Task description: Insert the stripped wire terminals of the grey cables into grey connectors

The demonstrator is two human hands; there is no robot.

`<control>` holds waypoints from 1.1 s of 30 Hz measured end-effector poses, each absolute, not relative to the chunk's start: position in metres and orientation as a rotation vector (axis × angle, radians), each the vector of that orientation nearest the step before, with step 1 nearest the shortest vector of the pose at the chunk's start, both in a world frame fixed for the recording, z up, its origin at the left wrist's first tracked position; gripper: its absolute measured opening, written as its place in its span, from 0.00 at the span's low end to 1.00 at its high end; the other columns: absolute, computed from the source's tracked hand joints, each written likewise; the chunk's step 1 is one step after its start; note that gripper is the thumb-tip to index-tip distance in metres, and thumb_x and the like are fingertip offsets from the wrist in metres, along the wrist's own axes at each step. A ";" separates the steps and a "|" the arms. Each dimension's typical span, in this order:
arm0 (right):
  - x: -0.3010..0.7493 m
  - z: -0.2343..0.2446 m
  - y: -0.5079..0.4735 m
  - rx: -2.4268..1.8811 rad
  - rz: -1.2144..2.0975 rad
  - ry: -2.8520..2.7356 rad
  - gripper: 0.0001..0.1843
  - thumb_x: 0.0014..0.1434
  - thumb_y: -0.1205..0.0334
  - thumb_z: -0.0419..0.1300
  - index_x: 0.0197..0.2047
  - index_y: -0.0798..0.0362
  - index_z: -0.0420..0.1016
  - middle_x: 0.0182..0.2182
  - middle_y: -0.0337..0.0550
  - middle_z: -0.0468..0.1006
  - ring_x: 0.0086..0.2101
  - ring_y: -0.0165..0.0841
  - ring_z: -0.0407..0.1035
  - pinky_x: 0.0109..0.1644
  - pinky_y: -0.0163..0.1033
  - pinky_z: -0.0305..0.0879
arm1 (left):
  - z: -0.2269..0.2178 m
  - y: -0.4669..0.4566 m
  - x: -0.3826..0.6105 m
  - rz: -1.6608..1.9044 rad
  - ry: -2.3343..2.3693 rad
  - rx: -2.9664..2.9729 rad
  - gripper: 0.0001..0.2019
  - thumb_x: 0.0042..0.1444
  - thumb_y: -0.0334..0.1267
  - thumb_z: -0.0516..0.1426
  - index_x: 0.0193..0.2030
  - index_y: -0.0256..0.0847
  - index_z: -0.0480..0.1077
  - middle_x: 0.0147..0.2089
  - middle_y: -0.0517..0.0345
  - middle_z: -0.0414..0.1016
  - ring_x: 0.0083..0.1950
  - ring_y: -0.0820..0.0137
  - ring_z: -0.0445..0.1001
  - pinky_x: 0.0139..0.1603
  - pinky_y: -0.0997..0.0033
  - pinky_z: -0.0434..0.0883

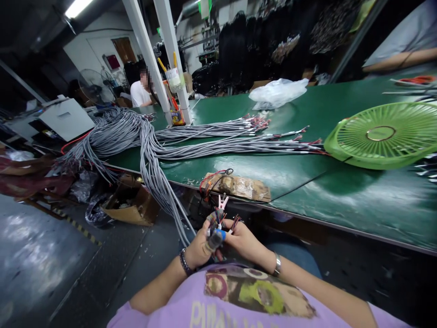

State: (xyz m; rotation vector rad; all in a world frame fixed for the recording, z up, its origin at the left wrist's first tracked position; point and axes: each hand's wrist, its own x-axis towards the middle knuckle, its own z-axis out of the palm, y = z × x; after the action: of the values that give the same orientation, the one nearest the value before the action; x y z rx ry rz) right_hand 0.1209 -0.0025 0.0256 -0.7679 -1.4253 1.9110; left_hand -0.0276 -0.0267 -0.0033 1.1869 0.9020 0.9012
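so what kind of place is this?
Probably a wire-harness assembly workshop: long bundles of grey cables lie across a green workbench, the left hand and right hand hold a cable end with coloured wires, and another person sits at the far end.

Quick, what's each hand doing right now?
Left hand: closed on the coloured wire bundle.
Right hand: closed, pinching thin wires.

A green fan (pixel 382 134) and plastic bag (pixel 278 91) lie on the table (pixel 341 196).

Cable bundles (pixel 205 141) lie on the table (pixel 341 200), left of the fan (pixel 382 134) (bag (pixel 278 91) behind).
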 end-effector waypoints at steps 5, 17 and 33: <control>0.122 0.021 0.003 -0.826 1.641 -1.517 0.19 0.50 0.46 0.61 0.31 0.56 0.74 0.24 0.39 0.75 0.26 0.30 0.67 0.33 0.36 0.66 | -0.006 -0.023 -0.022 0.959 0.934 1.273 0.50 0.38 0.41 0.68 0.66 0.47 0.46 0.50 0.49 0.69 0.41 0.67 0.73 0.43 0.67 0.71; 0.137 0.004 0.003 -0.868 1.353 -1.837 0.17 0.60 0.50 0.51 0.31 0.53 0.72 0.23 0.39 0.71 0.24 0.29 0.63 0.29 0.34 0.62 | -0.008 -0.022 -0.045 0.703 0.935 1.186 0.25 0.50 0.56 0.57 0.42 0.33 0.74 0.28 0.51 0.76 0.29 0.68 0.73 0.33 0.69 0.70; 0.138 0.007 0.004 -0.900 1.814 -1.372 0.19 0.50 0.45 0.60 0.30 0.54 0.65 0.20 0.35 0.67 0.19 0.24 0.60 0.24 0.32 0.59 | -0.004 -0.028 -0.017 0.888 1.104 1.250 0.25 0.56 0.57 0.50 0.37 0.35 0.74 0.20 0.57 0.72 0.20 0.73 0.69 0.24 0.74 0.66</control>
State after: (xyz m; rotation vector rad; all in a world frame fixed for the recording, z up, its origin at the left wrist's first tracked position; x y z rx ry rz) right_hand 0.1378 0.0038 0.0066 -0.9004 -1.3718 1.8141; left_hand -0.0170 -0.0279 -0.0043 1.2497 1.1039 0.8881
